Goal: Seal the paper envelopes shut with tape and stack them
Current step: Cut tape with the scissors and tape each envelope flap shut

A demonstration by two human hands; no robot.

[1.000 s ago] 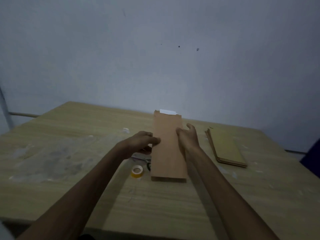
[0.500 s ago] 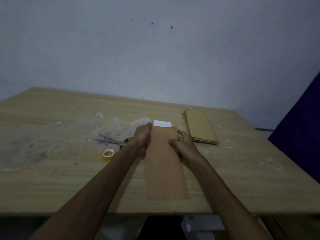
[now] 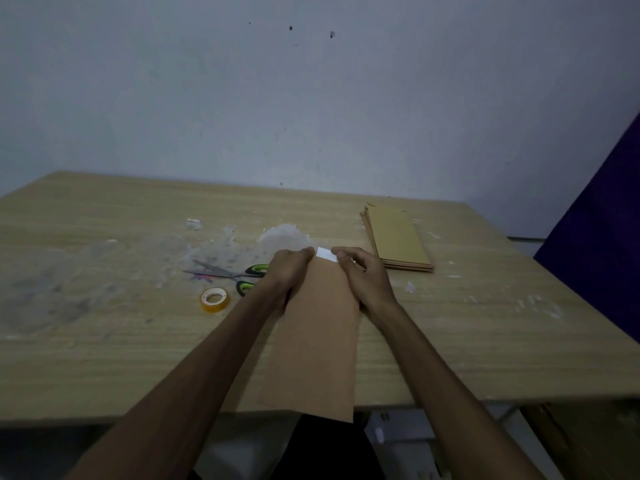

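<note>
Hands, left hand (image 3: pixel 289 271) and right hand (image 3: pixel 363 275), pinch the far end of the brown envelope (image 3: pixel 315 341) at twelve o'clock, seemingly steadying its white strip (image 3: pixel 326 253) for sealing; tape roll (image 3: pixel 214 299) waits at nine, envelope stack (image 3: pixel 398 237) at two.

Both arms extended; left hand (image 3: pixel 289 271) and right hand (image 3: pixel 363 277) side by side, fingers curled.

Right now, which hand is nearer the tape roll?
Left. The left hand grips the brown envelope's left edge, just right of the tape roll; the right hand holds the opposite edge, farther away.
</note>
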